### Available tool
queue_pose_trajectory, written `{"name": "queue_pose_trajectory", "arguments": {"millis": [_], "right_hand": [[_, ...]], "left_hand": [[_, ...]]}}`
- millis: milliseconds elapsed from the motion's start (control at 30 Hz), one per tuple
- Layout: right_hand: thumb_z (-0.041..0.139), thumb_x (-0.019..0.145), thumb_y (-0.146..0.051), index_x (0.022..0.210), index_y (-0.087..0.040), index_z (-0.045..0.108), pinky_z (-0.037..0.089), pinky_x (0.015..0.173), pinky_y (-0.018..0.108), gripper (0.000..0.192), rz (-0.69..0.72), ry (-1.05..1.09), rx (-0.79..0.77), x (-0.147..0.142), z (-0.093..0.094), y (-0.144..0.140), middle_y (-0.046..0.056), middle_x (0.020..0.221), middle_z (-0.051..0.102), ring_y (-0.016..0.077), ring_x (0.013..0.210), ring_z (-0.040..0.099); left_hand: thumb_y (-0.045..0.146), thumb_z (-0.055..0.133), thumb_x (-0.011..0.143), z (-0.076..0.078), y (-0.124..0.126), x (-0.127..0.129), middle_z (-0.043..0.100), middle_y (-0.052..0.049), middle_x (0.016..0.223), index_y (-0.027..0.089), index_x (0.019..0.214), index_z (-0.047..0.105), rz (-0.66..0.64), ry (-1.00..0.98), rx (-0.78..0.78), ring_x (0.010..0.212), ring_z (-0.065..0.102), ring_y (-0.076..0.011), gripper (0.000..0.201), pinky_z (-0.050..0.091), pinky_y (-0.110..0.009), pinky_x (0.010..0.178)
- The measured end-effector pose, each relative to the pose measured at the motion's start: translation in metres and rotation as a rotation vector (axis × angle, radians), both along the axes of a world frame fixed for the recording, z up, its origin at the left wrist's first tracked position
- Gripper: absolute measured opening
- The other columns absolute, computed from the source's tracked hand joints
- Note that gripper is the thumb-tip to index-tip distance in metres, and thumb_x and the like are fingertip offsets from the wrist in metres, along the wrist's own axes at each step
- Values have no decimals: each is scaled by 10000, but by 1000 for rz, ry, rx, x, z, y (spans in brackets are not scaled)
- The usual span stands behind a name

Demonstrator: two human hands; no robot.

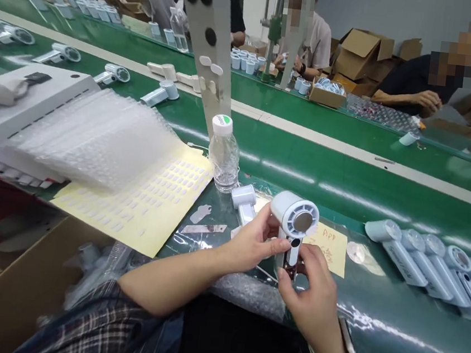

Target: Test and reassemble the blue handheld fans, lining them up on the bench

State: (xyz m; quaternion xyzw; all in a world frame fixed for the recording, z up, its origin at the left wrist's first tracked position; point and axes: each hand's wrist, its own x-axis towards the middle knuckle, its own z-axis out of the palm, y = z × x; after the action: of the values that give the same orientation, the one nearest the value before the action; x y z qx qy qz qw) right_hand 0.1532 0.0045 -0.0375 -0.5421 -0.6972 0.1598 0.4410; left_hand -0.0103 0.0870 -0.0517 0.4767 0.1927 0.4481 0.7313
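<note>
Between my hands is a light-blue handheld fan (pixel 294 213), held upright with its round grille and silver hub facing me. My left hand (pixel 254 243) is closed around the left side, its thumb lying across the neck below the head. Lower down, my right hand (pixel 312 283) grips the handle, thumb and fingers on either side of it. The handle's front shows a dark lower part and a small pale panel. Behind my left hand another light-blue fan (pixel 244 196) lies on the bench, partly hidden. A yellow note (pixel 335 249) with handwriting lies behind my right hand.
Several light-blue fans (pixel 416 257) lie in a row at right. A water bottle (pixel 223 161) stands beside a metal post (pixel 210 33). To the left are a yellow sticker sheet (pixel 142 223), bubble wrap (pixel 97 128) and a cardboard box (pixel 32 267). Across the green conveyor (pixel 326 152), people work.
</note>
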Motion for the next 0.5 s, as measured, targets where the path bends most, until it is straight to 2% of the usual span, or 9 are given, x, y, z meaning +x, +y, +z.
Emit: {"name": "queue_pose_trajectory", "arguments": {"millis": [67, 167, 267, 367, 500], "right_hand": [[716, 970, -365, 1218, -177, 695, 645, 646, 323, 312, 8, -29, 54, 1, 2, -7, 108, 1038, 731, 210, 777, 715], [706, 1005, -350, 1164, -204, 731, 620, 629, 301, 217, 18, -18, 91, 10, 14, -8, 48, 912, 756, 182, 692, 708], [709, 994, -226, 1196, -232, 728, 608, 660, 290, 203, -123, 28, 167, 18, 26, -6, -18, 797, 735, 158, 651, 706], [741, 945, -142, 1243, -255, 724, 620, 711, 308, 319, -225, 34, 272, 15, 33, -1, -20, 843, 755, 169, 708, 731], [732, 946, -120, 1180, -256, 734, 619, 678, 304, 271, -205, -49, 306, 4, 40, 5, -10, 858, 766, 165, 683, 718]], "left_hand": [[484, 900, 831, 0, -1, 1, 731, -90, 1126, 195, 1301, 498, -65, -41, -43, 1013, 728, -199, 683, 557, -322, 902], [483, 893, 841, -1, -2, 1, 766, -100, 1093, 202, 1308, 494, -141, -101, -98, 959, 767, -208, 675, 587, -338, 894], [440, 892, 853, -1, -3, 1, 773, -113, 1130, 203, 1311, 501, -176, -109, -108, 979, 785, -225, 648, 595, -341, 895], [429, 890, 854, -1, -5, 1, 768, -127, 1153, 197, 1313, 508, -210, -114, -108, 998, 782, -240, 641, 592, -346, 887], [399, 884, 865, 0, -6, 2, 750, -120, 1191, 199, 1341, 512, -203, -145, -86, 1035, 765, -224, 636, 575, -345, 933]]}}
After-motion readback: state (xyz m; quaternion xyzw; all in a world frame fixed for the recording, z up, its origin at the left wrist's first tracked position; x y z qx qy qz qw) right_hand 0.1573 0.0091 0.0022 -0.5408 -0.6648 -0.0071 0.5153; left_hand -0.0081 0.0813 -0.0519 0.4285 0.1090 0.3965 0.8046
